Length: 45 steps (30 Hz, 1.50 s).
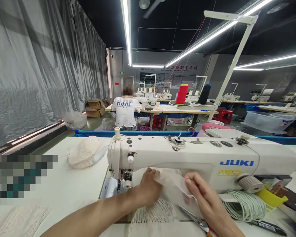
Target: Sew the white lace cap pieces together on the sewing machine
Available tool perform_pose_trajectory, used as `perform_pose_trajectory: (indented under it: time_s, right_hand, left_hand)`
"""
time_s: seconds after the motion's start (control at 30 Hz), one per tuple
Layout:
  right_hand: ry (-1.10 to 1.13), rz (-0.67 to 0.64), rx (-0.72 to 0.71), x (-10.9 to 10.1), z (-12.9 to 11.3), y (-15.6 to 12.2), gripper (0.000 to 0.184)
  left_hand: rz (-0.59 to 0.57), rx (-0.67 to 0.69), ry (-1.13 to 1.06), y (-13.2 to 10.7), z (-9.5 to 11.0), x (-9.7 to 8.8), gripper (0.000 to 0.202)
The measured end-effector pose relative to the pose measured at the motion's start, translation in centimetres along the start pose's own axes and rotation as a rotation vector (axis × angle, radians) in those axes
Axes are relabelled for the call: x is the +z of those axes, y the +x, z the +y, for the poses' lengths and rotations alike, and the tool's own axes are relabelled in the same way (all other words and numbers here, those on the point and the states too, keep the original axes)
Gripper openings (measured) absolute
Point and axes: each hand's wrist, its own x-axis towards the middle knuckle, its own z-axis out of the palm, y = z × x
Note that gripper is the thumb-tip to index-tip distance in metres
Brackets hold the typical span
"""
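Note:
A white JUKI sewing machine (199, 154) stands across the white table (64, 187). Under its arm lies a thin white piece of fabric (171, 187) with a cream knitted piece (153, 214) beneath it. My left hand (148, 187) rests on the fabric just right of the needle and presser foot (126, 181), fingers curled on the cloth. My right hand (202, 194) pinches the fabric's right edge, fingers closed on it.
Scissors (196, 221) lie by my right wrist. A coil of pale cord (246, 205) and a yellow tray (270, 197) sit at right. A cream fabric bundle (85, 152) lies left of the machine. Another person (127, 110) sits at a far table. Thread cones (182, 94) stand behind.

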Motion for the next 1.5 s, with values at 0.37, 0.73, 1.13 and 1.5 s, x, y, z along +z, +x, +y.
perform_pose_trajectory:
  time_s: [0.37, 0.73, 1.13, 1.5]
  right_hand:
    - [0.384, -0.331, 0.303, -1.4, -7.3, -4.1, 0.049]
    - [0.368, -0.552, 0.214, 3.8, -11.4, -12.1, 0.04]
    - [0.35, -0.604, 0.183, 7.1, -13.0, -14.5, 0.04]
    - [0.309, -0.607, 0.139, 8.0, -14.0, -16.2, 0.037]
  left_hand:
    - [-0.177, -0.263, -1.145, -7.3, 9.1, -6.8, 0.053]
    - [-0.091, -0.522, -1.485, -21.7, 9.5, -7.7, 0.067]
    - [-0.328, -0.559, -1.43, -26.8, 10.4, -4.8, 0.024]
    - [-0.348, -0.576, -1.309, -28.2, 12.0, -4.6, 0.018]
